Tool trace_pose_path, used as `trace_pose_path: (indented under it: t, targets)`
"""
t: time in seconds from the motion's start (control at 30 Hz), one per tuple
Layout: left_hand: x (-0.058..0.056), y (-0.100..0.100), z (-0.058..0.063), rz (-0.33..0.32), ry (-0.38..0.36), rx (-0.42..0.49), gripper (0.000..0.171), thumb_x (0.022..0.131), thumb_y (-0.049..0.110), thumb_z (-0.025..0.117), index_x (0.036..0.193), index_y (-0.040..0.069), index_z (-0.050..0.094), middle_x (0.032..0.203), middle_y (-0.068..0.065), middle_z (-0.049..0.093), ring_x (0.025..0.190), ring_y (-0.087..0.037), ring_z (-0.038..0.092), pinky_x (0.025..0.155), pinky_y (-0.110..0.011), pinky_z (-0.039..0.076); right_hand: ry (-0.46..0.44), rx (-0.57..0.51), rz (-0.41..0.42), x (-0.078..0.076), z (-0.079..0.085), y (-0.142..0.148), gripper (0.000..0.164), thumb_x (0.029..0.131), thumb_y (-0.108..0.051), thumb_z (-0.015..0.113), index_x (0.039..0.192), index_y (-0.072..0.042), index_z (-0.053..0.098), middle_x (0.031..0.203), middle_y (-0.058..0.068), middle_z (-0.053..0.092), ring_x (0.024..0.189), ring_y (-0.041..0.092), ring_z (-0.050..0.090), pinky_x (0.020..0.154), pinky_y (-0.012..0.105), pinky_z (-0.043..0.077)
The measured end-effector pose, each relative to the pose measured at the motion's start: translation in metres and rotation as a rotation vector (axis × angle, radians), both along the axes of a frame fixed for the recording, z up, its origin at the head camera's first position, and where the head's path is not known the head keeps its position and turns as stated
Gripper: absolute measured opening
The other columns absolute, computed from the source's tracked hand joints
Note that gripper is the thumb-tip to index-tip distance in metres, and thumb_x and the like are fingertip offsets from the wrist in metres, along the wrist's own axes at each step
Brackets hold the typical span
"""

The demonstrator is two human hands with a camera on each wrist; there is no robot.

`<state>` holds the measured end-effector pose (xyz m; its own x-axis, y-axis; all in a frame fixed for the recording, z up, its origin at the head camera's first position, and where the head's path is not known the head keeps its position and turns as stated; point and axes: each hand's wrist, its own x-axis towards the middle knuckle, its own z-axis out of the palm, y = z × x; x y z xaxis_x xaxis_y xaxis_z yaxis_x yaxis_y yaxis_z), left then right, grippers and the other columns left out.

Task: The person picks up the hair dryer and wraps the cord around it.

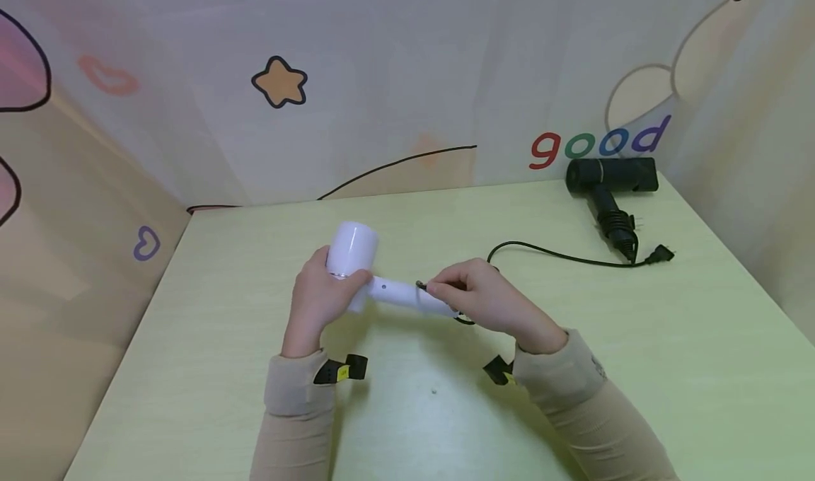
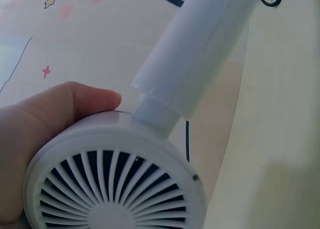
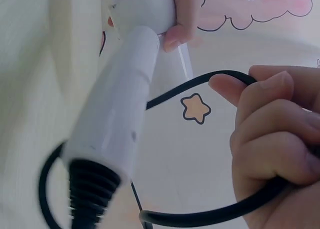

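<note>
My left hand (image 1: 320,293) grips a white hair dryer (image 1: 354,247) round its barrel, with the handle pointing right. In the left wrist view, the thumb lies on the barrel's side near the handle joint, and the round slatted grille (image 2: 112,216) faces the camera. Pinched between the thumb and fingers of my right hand (image 1: 490,298) is the dryer's black power cord (image 3: 200,220). This hand is close to the handle's lower end, where the ribbed cord sleeve (image 3: 90,191) comes out. The cord loops about the handle and also runs through the curled fingers.
At the back right of the pale table (image 1: 191,368) lies a black hair dryer (image 1: 627,175), its cord coiled round its handle. The loose cord stretches right to a black plug (image 1: 659,255) near that handle. A printed curtain (image 1: 395,78) hangs behind the table.
</note>
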<state>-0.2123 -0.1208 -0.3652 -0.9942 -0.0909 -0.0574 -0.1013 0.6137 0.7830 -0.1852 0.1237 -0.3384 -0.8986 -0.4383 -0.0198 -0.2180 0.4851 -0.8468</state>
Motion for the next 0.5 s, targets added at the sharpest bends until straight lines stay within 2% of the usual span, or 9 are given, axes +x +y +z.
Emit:
trace_pose_path:
  t: [0.13, 0.37, 0.5]
  targets:
    - [-0.001, -0.002, 0.002, 0.055, 0.045, 0.017, 0.068, 0.077, 0.038, 0.07, 0.131, 0.004, 0.046, 0.116, -0.016, 0.059, 0.094, -0.032, 0.061, 0.07, -0.039, 0.053, -0.004, -0.027, 0.005, 0.002, 0.0, -0.001, 0.018, 0.093, -0.016, 0.057, 0.093, -0.008, 0.072, 0.059, -0.002, 0.046, 0.049, 0.01, 0.032, 0.045, 0.02, 0.026]
    - [0.0, -0.006, 0.007, 0.163, 0.109, 0.115, 0.074, 0.078, 0.038, 0.069, 0.136, 0.004, 0.041, 0.12, -0.016, 0.057, 0.098, -0.033, 0.06, 0.073, -0.044, 0.054, -0.016, -0.08, 0.064, 0.008, 0.002, -0.007, 0.018, 0.095, -0.012, 0.052, 0.087, -0.005, 0.067, 0.057, -0.002, 0.043, 0.045, 0.007, 0.027, 0.044, 0.019, 0.022]
    - [0.001, -0.009, 0.011, 0.214, 0.145, 0.166, 0.076, 0.078, 0.037, 0.07, 0.139, 0.005, 0.037, 0.124, -0.017, 0.055, 0.101, -0.033, 0.058, 0.077, -0.047, 0.054, -0.05, -0.102, 0.092, 0.011, 0.003, -0.009, 0.022, 0.096, -0.01, 0.048, 0.104, -0.004, 0.068, 0.059, -0.001, 0.045, 0.042, 0.007, 0.031, 0.042, 0.019, 0.025]
